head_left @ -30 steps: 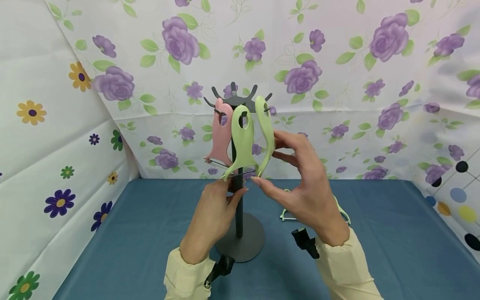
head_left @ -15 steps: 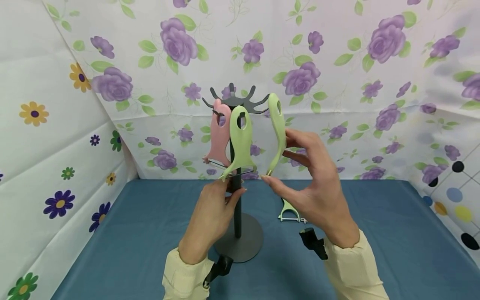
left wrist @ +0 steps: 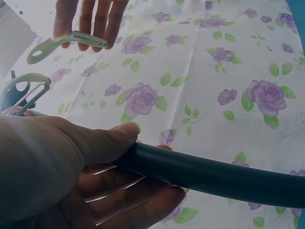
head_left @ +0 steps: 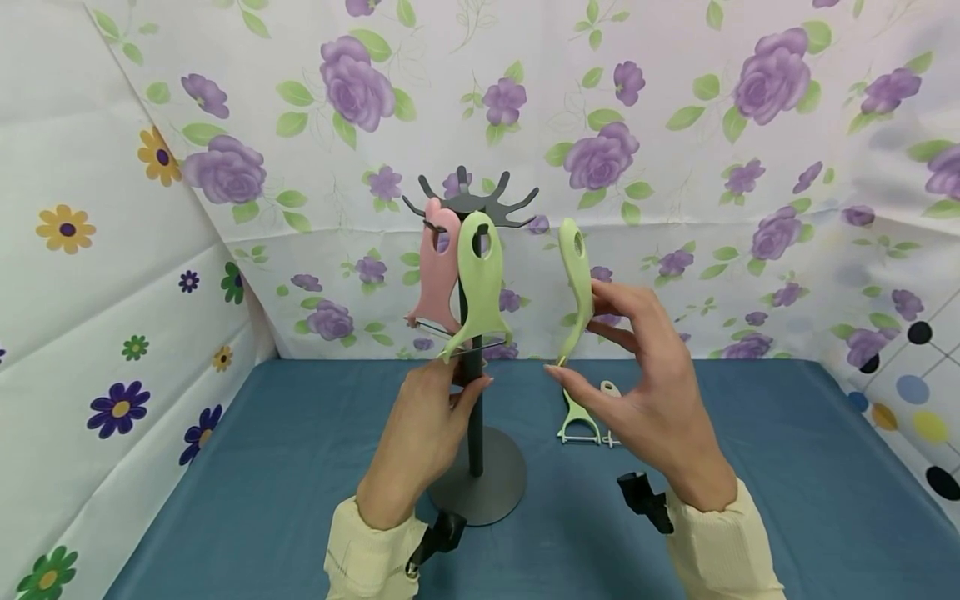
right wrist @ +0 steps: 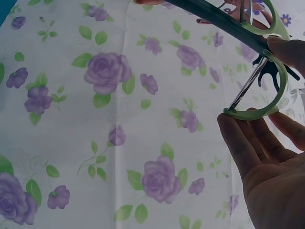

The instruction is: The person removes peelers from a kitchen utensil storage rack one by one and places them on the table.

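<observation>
My left hand [head_left: 420, 437] grips the dark post [head_left: 476, 417] of a hook stand, thumb and fingers wrapped around it below the hanging tools. In the left wrist view the thumb lies along the post [left wrist: 209, 174]. My right hand [head_left: 652, 383] pinches a green peeler [head_left: 576, 287] between thumb and fingers, its handle end up, apart from the stand on the right. The right wrist view shows that peeler's curved head [right wrist: 281, 90] and metal blade. On the stand's front hooks hang another green peeler [head_left: 482, 275] and a pink peeler [head_left: 439, 279].
The stand's round base [head_left: 480, 492] rests on the blue tablecloth [head_left: 247, 500]. Behind the right hand, a green peeler [head_left: 579, 421] and a pale-handled tool [head_left: 611, 389] lie on the cloth. Several bare hooks [head_left: 506, 187] spread from the stand's top. Flowered sheets hang behind and at the sides.
My right hand has drawn the green peeler off a right-hand hook, then moved it right and down. The left hand has kept its hold on the post.
</observation>
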The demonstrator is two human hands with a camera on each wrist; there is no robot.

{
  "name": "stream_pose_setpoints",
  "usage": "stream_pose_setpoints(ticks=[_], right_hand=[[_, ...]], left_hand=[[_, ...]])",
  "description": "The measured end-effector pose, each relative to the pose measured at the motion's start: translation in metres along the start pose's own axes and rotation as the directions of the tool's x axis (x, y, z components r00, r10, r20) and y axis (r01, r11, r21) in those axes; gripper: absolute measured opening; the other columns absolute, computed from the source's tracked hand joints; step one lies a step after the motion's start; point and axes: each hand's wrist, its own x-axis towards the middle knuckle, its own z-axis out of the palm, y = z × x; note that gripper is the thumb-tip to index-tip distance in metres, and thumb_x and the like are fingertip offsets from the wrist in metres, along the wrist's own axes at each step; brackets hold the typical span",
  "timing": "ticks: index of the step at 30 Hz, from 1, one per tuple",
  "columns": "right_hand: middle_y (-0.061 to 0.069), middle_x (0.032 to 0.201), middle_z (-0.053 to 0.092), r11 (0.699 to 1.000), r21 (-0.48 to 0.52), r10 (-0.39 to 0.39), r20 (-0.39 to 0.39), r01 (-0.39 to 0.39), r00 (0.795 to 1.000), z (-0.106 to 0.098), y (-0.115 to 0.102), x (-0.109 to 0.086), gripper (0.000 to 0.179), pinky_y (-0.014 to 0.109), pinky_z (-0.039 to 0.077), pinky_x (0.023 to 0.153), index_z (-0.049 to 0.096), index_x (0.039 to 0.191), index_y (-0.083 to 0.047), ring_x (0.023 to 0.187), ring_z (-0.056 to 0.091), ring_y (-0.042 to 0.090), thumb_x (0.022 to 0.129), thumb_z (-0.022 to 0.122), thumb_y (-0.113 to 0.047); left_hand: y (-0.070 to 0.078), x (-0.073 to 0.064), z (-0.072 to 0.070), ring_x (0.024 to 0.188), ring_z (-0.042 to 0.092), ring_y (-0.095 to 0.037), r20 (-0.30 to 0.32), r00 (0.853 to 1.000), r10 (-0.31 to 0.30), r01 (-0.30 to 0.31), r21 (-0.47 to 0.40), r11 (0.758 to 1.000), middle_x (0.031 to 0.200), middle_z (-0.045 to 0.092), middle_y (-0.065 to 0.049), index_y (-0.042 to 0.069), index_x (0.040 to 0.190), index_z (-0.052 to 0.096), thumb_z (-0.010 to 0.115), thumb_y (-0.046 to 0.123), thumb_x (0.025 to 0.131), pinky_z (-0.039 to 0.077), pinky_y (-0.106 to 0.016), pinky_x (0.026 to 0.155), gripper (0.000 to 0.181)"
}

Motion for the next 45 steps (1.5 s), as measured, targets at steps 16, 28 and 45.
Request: stream_pose_setpoints(ticks=[16,28,45], right_hand=[[0.009,0.134,0.056,0.995,-0.052,0.092,0.029,-0.091,0.995,-0.003,0.025,-0.022,0.09,0.012,0.048,0.103,0.047,0.151,-0.02,0.121,0.059,0.018,0.074,0.09,-0.002],[0.008,0.138,0.055,0.988,-0.064,0.147,0.048,-0.143,0.988,-0.01,0.037,-0.031,0.09,0.01,0.048,0.101,0.045,0.152,-0.022,0.122,0.054,0.014,0.077,0.088,0.001],[0.009,0.136,0.055,0.966,-0.169,0.207,0.062,-0.194,0.976,-0.019,0.054,-0.035,0.09,0.033,0.054,0.1,0.043,0.153,-0.021,0.123,0.057,0.022,0.077,0.089,-0.004]], left_hand=[[0.0,0.0,0.0,0.093,0.074,-0.02,0.012,1.0,-0.015,0.015,-0.011,1.0,0.101,0.072,-0.008,0.007,0.12,0.066,0.067,0.019,0.1,0.063,-0.032,0.075,0.023],[0.001,0.001,0.001,0.091,0.073,-0.019,0.014,0.999,-0.03,0.03,0.002,1.0,0.101,0.071,-0.008,0.006,0.126,0.065,0.066,0.02,0.101,0.063,-0.033,0.074,0.029],[0.001,0.0,0.001,0.096,0.074,-0.022,0.013,1.0,-0.027,0.027,0.021,0.999,0.105,0.07,-0.01,0.005,0.136,0.06,0.064,0.021,0.102,0.063,-0.036,0.078,0.037]])
